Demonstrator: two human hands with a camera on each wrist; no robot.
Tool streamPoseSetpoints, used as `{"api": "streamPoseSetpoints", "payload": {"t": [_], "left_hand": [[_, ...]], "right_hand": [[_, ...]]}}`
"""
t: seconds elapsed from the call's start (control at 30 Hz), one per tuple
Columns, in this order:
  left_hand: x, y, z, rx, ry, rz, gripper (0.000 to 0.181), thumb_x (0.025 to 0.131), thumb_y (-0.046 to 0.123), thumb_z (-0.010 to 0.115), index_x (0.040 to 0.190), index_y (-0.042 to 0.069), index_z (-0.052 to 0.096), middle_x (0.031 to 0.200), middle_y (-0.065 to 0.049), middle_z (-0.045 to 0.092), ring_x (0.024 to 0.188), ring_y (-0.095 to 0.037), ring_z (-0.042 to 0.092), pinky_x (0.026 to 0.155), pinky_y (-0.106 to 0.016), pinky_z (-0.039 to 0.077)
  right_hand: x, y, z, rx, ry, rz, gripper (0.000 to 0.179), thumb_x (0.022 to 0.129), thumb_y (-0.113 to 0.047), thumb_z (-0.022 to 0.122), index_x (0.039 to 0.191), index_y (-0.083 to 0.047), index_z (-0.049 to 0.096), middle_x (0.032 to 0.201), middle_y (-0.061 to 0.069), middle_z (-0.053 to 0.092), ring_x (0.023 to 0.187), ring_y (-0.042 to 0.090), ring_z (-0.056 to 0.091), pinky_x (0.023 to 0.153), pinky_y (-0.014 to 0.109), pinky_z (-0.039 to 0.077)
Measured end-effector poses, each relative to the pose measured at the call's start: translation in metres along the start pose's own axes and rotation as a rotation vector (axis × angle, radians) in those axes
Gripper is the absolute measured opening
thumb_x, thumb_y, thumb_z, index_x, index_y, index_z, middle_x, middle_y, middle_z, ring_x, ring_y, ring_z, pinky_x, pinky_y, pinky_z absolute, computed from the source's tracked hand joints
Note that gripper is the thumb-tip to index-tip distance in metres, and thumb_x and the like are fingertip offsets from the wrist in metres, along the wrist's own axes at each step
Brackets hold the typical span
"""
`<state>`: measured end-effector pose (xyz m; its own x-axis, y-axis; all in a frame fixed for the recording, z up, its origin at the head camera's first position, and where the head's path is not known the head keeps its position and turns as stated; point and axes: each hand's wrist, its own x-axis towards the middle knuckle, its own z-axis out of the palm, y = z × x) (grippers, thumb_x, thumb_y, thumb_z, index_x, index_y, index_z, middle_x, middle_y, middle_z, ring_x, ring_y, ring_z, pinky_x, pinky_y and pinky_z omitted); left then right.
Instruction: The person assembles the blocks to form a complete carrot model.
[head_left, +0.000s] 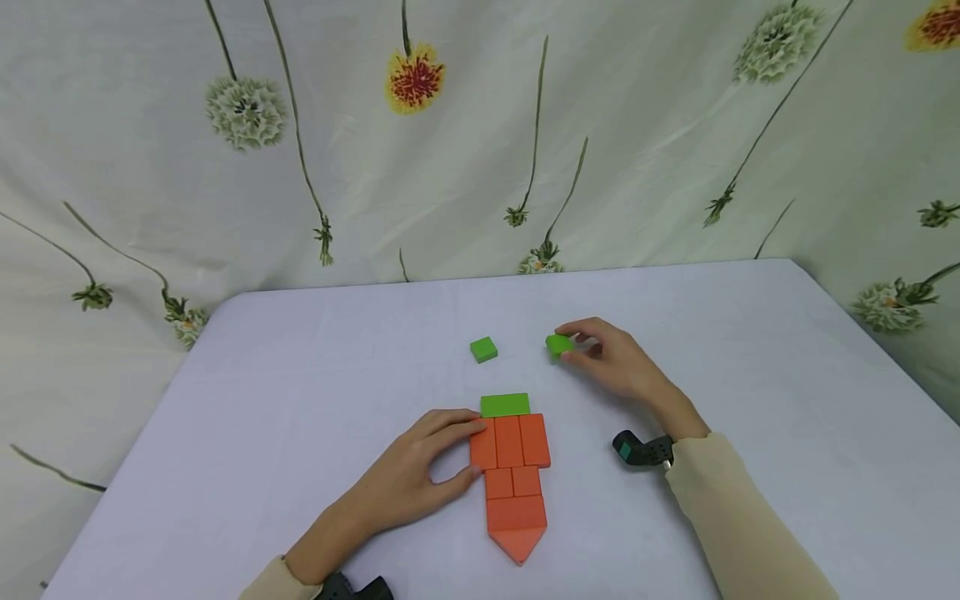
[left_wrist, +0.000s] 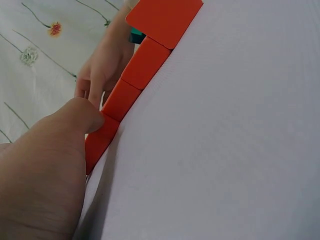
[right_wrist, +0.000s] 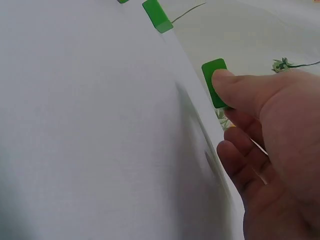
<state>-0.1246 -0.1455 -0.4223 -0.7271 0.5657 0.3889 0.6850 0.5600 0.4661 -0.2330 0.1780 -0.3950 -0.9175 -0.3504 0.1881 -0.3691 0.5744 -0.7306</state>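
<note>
In the head view, a figure of flat orange blocks (head_left: 510,440) lies on the table, narrowing to a pointed orange triangular block (head_left: 519,544) at its near end. One long green block (head_left: 505,405) adjoins its far end. My left hand (head_left: 412,471) rests along the figure's left side, fingers fairly straight and fingertips touching the orange blocks; the thumb (left_wrist: 90,117) also lies against them in the left wrist view. Farther right, my right hand (head_left: 611,358) pinches a small green block (right_wrist: 215,82) between thumb and fingers. Another small green block (head_left: 483,349) lies beyond the figure.
A white cloth covers the table (head_left: 322,358), whose far edge meets a flower-printed curtain (head_left: 480,167). Dark wrist straps with devices sit on both wrists, the right device (head_left: 641,450) standing out beside the forearm.
</note>
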Motion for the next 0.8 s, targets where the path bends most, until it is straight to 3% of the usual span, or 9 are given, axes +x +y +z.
{"api": "streamPoseSetpoints", "payload": {"t": [0.27, 0.53, 0.8], "left_hand": [[0.0, 0.0, 0.0, -0.005, -0.003, -0.006, 0.052, 0.092, 0.03, 0.079, 0.141, 0.019, 0.064, 0.142, 0.005, 0.058, 0.133, -0.014, 0.055, 0.107, -0.04, 0.052], [-0.001, 0.001, -0.001, -0.003, -0.005, -0.011, 0.052, 0.092, 0.031, 0.079, 0.14, 0.018, 0.064, 0.143, 0.005, 0.058, 0.133, -0.014, 0.054, 0.107, -0.04, 0.052], [-0.001, 0.0, -0.001, -0.003, -0.003, -0.002, 0.052, 0.092, 0.031, 0.078, 0.141, 0.019, 0.063, 0.143, 0.005, 0.058, 0.133, -0.014, 0.055, 0.107, -0.04, 0.052]], "right_hand": [[-0.001, -0.004, -0.001, 0.039, -0.116, -0.113, 0.038, 0.094, -0.006, 0.073, 0.132, -0.009, 0.067, 0.131, 0.008, 0.066, 0.115, 0.027, 0.061, 0.099, 0.047, 0.054], [-0.003, -0.01, 0.004, 0.034, -0.246, -0.121, 0.037, 0.094, -0.01, 0.074, 0.131, -0.015, 0.068, 0.123, -0.002, 0.068, 0.109, 0.018, 0.06, 0.093, 0.035, 0.054], [-0.003, -0.017, 0.009, -0.001, -0.329, -0.128, 0.037, 0.096, -0.013, 0.073, 0.133, -0.017, 0.067, 0.119, -0.004, 0.067, 0.106, 0.016, 0.059, 0.095, 0.035, 0.053]]}}
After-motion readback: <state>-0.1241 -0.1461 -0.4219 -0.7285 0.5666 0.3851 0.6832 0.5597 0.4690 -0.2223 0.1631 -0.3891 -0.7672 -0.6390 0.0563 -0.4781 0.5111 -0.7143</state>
